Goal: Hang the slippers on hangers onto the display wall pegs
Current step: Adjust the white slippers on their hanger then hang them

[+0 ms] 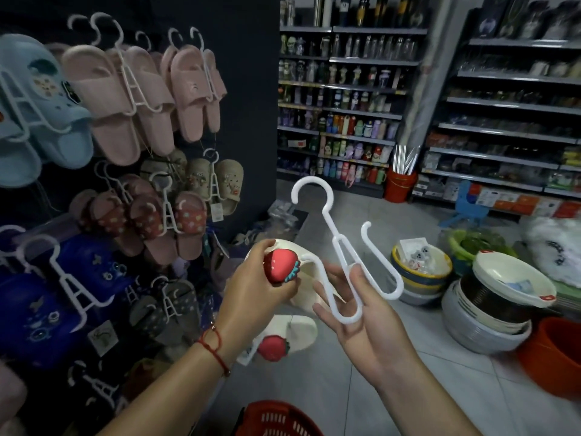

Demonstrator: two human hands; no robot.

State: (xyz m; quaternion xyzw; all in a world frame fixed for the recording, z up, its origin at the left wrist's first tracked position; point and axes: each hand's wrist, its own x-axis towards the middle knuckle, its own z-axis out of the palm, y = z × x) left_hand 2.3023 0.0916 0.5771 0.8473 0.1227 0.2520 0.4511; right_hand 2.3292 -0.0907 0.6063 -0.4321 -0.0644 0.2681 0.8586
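My left hand [251,287] grips a cream slipper [306,273] by its red strawberry charm [280,266]. A second cream slipper [292,336] with the same charm hangs just below it. My right hand [361,309] holds a white plastic hanger [342,256] by its loops, palm up, the hook pointing up and left. One arm of the hanger reaches into the upper slipper. The dark display wall [248,99] on the left carries several pairs of slippers on white hangers.
Pink [125,102], blue [34,99], red [151,221] and navy [81,278] slippers fill the wall. A red basket [276,418] sits below my arms. Stacked basins [490,303] and an orange tub [553,357] stand on the tiled floor at right. Shelves of bottles line the back.
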